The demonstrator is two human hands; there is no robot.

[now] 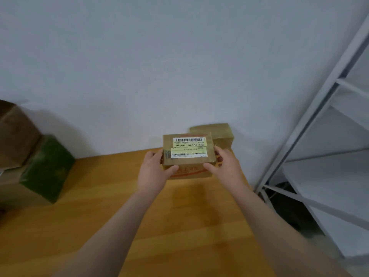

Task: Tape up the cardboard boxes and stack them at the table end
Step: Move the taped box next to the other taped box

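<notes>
At frame centre, the left hand (153,170) and right hand (225,164) are clamping opposite sides of the small brown white-labelled cardboard box (187,154), which is presenting as light, stiff and soundly held there.

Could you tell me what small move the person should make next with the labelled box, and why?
Probably ease the labelled box forward and set it down against the plain box at the far end of the table. The left hand and right hand grip its sides, and the plain box already sits there by the wall, so that seems to be the stacking spot.
</notes>
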